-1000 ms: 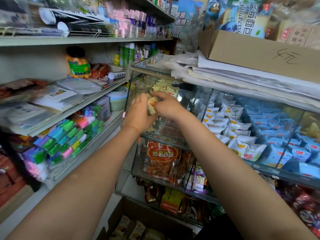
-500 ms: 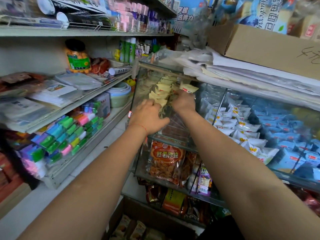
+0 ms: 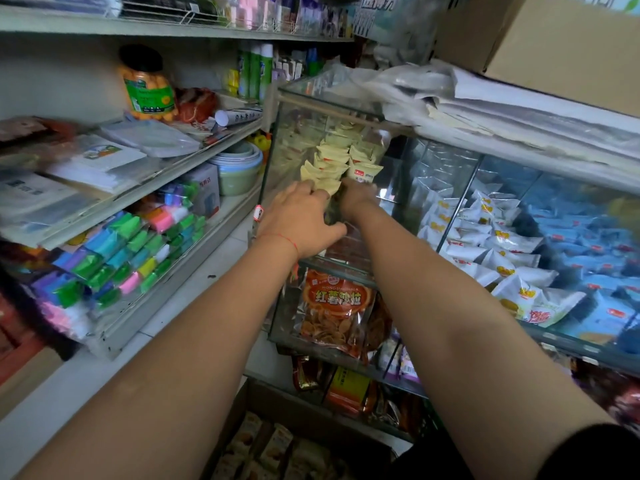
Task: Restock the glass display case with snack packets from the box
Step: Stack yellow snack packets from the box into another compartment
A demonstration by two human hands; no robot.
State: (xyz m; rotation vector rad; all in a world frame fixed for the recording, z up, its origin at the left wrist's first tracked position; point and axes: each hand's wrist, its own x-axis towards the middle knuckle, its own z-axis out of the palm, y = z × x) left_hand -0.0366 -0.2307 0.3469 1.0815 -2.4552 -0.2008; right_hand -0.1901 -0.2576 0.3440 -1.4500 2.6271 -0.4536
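Observation:
The glass display case (image 3: 274, 143) stands ahead of me. Its upper left compartment holds a leaning stack of pale yellow snack packets (image 3: 330, 157). Both my arms reach into that compartment. My left hand (image 3: 301, 220) lies flat with its fingers spread, and the fingertips touch the lowest yellow packets. My right hand (image 3: 356, 199) is just right of it, under a yellow packet with a red logo (image 3: 363, 172); its fingers are hidden among the packets. The cardboard box (image 3: 242, 407) sits on the floor below, with several small snack packets (image 3: 273, 445) inside.
White and blue packets (image 3: 498, 244) fill the compartments to the right, and orange bags (image 3: 334, 310) sit on the shelf below. Papers and a carton (image 3: 554, 46) lie on the case top. Shelves (image 3: 221, 140) with stationery and a jar (image 3: 145, 84) stand at left.
Both hands have moved forward from the case's edge, where they held a packet together, deeper into the upper compartment against the yellow stack. My view has shifted closer and lower.

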